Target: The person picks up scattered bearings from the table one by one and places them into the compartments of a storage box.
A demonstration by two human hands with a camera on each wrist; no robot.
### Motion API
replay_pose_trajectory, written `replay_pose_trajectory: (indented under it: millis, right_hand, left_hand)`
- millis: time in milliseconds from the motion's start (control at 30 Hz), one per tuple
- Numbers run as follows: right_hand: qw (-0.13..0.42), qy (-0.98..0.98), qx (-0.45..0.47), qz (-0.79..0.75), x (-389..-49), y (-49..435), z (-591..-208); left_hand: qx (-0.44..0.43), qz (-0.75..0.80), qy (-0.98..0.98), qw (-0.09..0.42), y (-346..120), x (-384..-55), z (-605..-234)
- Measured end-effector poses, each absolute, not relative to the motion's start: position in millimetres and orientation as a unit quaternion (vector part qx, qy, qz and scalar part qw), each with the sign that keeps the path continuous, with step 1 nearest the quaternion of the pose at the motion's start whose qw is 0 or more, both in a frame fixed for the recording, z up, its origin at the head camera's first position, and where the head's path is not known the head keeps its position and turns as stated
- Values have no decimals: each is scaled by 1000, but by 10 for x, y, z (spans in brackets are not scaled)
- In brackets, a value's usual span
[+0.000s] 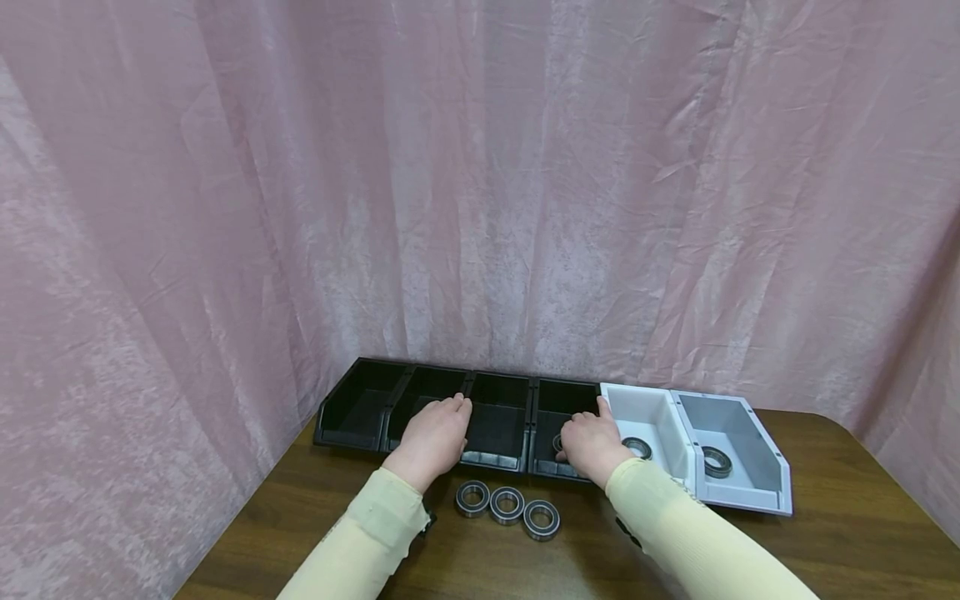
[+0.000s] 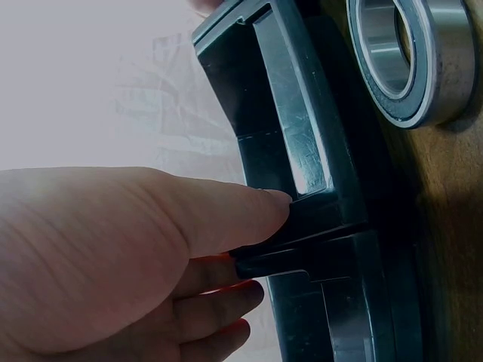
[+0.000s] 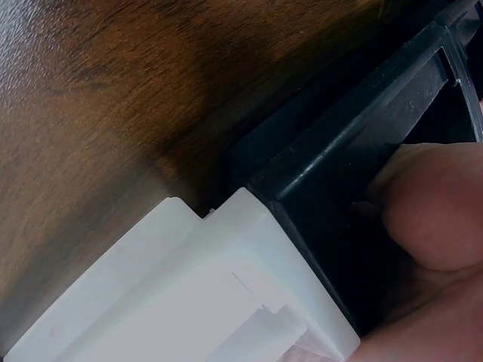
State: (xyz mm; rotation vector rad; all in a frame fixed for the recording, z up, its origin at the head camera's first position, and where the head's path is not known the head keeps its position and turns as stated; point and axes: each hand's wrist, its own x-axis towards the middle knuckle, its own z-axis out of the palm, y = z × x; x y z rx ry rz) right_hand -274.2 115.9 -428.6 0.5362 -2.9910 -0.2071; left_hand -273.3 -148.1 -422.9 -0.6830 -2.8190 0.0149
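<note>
1. Left hand (image 1: 435, 433): fingers straight and close together, laid over the divider between the second and third black bins; thumb against the bin edge.
2. Right hand (image 1: 592, 446): reaching into the fourth black bin (image 1: 555, 469), index finger extended towards the white bin's edge; whether the other fingers hold anything, cannot tell.
3. Bearing (image 1: 557, 444): in the fourth black bin, partly hidden by the right hand.
4. Loose bearings (image 1: 507, 519): three, flat in a slanting row on the worktop (image 1: 255, 517), in front of the third and fourth black bins.
5. White bin (image 1: 678, 462): beside the fourth black bin; one bearing inside, partly hidden.
6. Grey bin (image 1: 750, 499): rightmost of six in the row; one bearing inside.
7. Pink curtain (image 1: 480, 167): hanging behind the row.
</note>
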Motion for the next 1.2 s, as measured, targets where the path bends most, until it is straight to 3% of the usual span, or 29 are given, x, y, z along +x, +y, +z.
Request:
replay_pose_trajectory:
  millis: [700,1200]
  right_hand:
    - [30,-983,168,-70,-2737,1137,-4278]
    - [70,-978,194,-32,-2774,1229,-4353]
  left_hand:
    - [-228,-2,-967,111,-1474,-2719,-4203]
    - [-234,-12,-967,100,-1508,-2751,-4213]
